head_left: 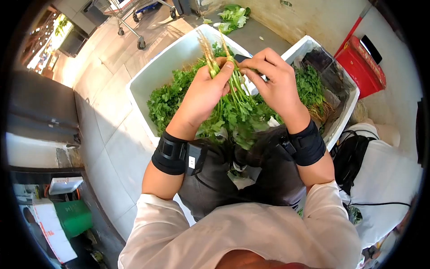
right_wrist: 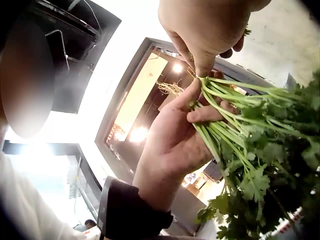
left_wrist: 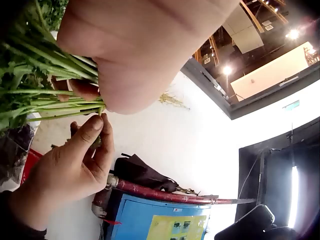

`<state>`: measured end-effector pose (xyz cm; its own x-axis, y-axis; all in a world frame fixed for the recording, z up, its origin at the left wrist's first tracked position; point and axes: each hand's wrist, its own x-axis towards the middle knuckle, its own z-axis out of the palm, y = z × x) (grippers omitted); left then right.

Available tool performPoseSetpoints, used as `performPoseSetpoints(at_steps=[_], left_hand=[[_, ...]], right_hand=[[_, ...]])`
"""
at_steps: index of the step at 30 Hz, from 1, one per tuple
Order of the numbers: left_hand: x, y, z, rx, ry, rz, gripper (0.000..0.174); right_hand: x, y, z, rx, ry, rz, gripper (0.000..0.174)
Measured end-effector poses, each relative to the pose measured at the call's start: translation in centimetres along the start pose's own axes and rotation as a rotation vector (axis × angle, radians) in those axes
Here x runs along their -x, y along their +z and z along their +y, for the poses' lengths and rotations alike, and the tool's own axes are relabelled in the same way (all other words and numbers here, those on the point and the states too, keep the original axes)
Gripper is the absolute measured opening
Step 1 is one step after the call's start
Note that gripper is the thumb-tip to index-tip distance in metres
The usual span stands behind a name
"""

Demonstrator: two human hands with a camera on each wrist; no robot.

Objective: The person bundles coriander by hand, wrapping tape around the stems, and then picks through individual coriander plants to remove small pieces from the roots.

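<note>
In the head view, my left hand (head_left: 201, 98) grips a bunch of coriander (head_left: 239, 105), with pale roots (head_left: 206, 49) pointing away from me and leaves hanging toward my lap. My right hand (head_left: 277, 83) meets it from the right. In the left wrist view, the right hand's thumb and fingertip (left_wrist: 91, 125) pinch a stem at its base, beside the left hand's grip. The right wrist view shows green stems (right_wrist: 220, 95) fanning out between the left thumb and fingers. A small dark piece (head_left: 242, 58) shows beside the right fingertips; what it is I cannot tell.
A white bin (head_left: 141, 92) with loose coriander stands before my knees. To its right, a second white bin (head_left: 347, 112) holds more greens and a dark wet liner. Beyond are discarded leaves (head_left: 233, 20), a red dustpan (head_left: 360, 67) and a trolley (head_left: 134, 18).
</note>
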<state>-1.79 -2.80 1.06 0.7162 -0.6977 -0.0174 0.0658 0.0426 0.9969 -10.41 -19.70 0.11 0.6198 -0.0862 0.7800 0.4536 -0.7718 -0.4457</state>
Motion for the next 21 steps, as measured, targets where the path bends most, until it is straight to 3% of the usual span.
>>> performPoseSetpoints(at_steps=[4,11,15,17,19,21], left_hand=[[0.1,0.6,0.3,-0.142,0.020,-0.052,0.028],[-0.3,0.2,-0.4,-0.057,0.041,-0.109,0.025],[0.3,0.0,0.5,-0.229,0.089,-0.092,0.027],[0.4,-0.4,0.2,-0.289,0.070,-0.081,0.028],[0.0,-1.2,-0.8,-0.602,0.148,-0.124,0.026],[-0.4,-2.0,-1.0,-0.475,0.125,-0.030,0.026]], right_hand=[[0.2,-0.3,0.3,-0.071,0.095,-0.008,0.015],[0.3,-0.3,-0.1,-0.072,0.119,0.022,0.014],[0.3,-0.1,-0.1,-0.049,0.104,0.017,0.013],[0.0,-0.3,-0.1,0.068,0.095,0.148,0.013],[-0.3,-1.1,0.2,-0.056,0.304,0.312,0.014],[-0.2,-1.7,0.9,-0.091,0.433,0.396,0.018]])
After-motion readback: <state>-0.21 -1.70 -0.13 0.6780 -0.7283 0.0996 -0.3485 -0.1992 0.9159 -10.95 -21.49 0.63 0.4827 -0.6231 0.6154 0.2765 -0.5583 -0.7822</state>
